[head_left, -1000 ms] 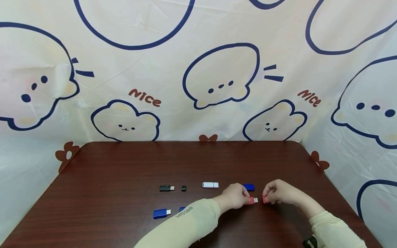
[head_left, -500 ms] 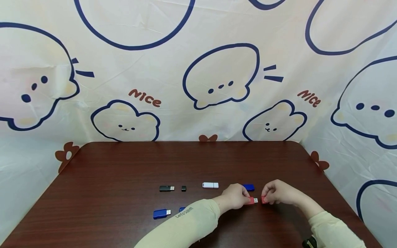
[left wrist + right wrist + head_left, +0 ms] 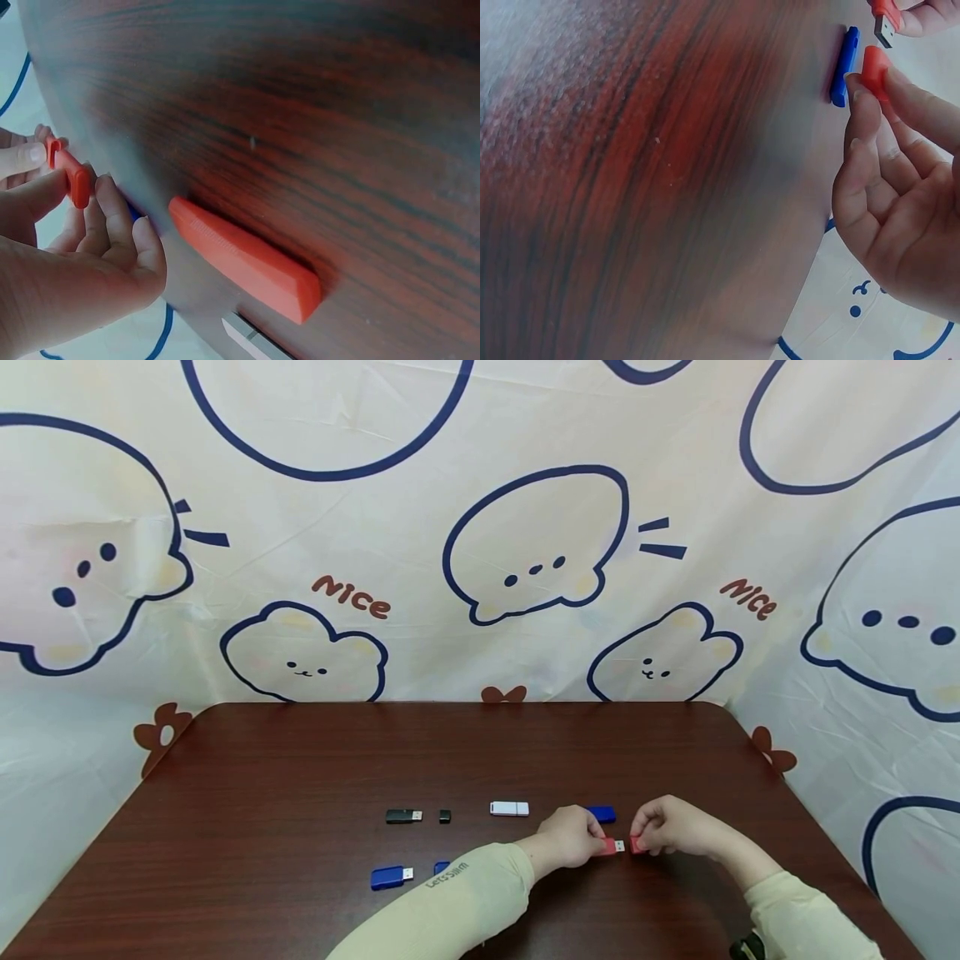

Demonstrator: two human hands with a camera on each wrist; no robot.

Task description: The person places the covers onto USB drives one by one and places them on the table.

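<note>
My left hand (image 3: 570, 836) pinches a red USB stick (image 3: 611, 847) by its body, with the bare metal plug pointing right. Facing that plug, a small red cap (image 3: 874, 73) sits between the thumb and index finger of my right hand (image 3: 675, 825). A narrow gap separates cap and plug, and the two are nearly in line. In the right wrist view the plug (image 3: 885, 34) shows just beyond the cap. Behind the hands lies a blue USB stick (image 3: 602, 814), partly covered by the left hand in the head view.
A black USB stick (image 3: 399, 816) lies beside its small cap (image 3: 445, 816). A white USB stick (image 3: 509, 808) and an uncapped blue one (image 3: 387, 877) are nearby. My left sleeve partly hides a blue piece (image 3: 441, 867). Another red stick (image 3: 244, 259) shows below the left wrist.
My right hand has shifted slightly left with the red cap, narrowing the gap to the plug. The left hand and its USB stick have stayed almost still.
</note>
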